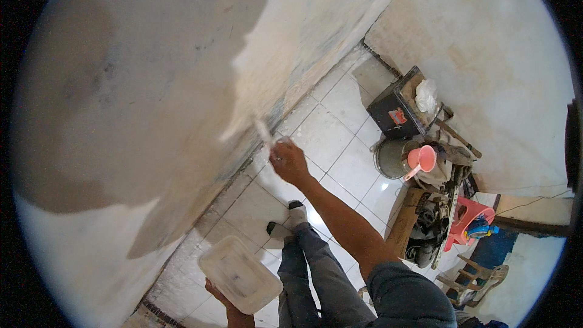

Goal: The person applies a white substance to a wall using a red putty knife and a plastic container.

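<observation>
My right hand (288, 161) is stretched forward, its fingers closed round a short whitish hand tool (263, 130). Motion smears the tool, so I cannot make out its exact kind; its tip is at or close to the lower part of the stained, pale wall (303, 30). Low on the left, my left hand (220, 294) grips a shallow, translucent white plastic tub (240, 272) by its side and underside. The tub hides part of that hand. Pale smears mark the inside of the tub.
White floor tiles (328, 136) run along the wall. To the right stand a black box (388, 109) with a white plastic bag (426, 95), a dark bucket (388, 159), a pink dipper (422, 158), a cardboard box (404, 218), a pink stool (464, 215) and a chair (477, 279).
</observation>
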`<act>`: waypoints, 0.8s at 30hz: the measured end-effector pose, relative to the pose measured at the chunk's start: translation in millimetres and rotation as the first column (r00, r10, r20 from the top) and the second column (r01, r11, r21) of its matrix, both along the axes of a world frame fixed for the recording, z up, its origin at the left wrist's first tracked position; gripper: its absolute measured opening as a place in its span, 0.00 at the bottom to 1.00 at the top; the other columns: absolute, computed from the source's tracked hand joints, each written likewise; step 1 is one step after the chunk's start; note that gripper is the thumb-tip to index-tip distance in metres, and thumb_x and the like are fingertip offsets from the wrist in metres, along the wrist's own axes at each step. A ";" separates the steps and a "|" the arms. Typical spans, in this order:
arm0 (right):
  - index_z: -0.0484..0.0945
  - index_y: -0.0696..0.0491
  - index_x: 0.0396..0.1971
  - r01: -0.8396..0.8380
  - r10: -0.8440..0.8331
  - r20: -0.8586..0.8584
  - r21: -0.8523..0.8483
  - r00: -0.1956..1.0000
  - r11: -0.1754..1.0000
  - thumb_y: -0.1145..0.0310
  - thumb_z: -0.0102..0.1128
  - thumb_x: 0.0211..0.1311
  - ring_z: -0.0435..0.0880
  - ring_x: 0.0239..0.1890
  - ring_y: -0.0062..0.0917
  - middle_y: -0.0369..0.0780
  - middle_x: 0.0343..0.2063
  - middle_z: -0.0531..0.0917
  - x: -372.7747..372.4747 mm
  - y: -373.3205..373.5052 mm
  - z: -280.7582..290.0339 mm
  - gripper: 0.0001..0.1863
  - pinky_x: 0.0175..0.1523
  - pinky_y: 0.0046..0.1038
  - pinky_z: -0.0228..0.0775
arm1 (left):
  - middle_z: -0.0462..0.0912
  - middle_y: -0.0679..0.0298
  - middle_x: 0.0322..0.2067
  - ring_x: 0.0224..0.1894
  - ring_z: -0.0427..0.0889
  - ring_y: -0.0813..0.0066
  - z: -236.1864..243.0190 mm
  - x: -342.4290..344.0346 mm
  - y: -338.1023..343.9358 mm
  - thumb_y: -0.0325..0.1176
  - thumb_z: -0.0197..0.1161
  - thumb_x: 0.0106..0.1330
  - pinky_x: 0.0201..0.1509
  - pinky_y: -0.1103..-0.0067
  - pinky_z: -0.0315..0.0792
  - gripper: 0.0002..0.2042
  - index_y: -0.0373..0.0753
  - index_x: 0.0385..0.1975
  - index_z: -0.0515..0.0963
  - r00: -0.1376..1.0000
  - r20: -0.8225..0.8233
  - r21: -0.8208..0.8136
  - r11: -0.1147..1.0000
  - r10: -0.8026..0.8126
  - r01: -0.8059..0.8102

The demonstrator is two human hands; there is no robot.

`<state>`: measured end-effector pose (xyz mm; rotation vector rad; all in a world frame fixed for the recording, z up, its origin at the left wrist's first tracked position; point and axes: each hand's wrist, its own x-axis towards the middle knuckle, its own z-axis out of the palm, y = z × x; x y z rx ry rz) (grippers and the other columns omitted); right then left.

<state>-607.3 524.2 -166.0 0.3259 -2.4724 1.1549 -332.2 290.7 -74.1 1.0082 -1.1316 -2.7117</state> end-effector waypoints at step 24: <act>0.73 0.57 0.31 0.342 -0.341 0.051 -0.004 0.939 0.940 0.70 0.59 0.49 0.75 0.38 0.48 0.50 0.31 0.76 -100.8 22.6 23.7 0.10 0.41 0.41 0.69 | 0.73 0.58 0.51 0.51 0.74 0.59 10.7 -7.3 6.0 0.60 0.43 0.60 0.54 0.58 0.71 0.30 0.45 0.55 0.66 0.994 0.106 0.091 0.995 0.033 -0.043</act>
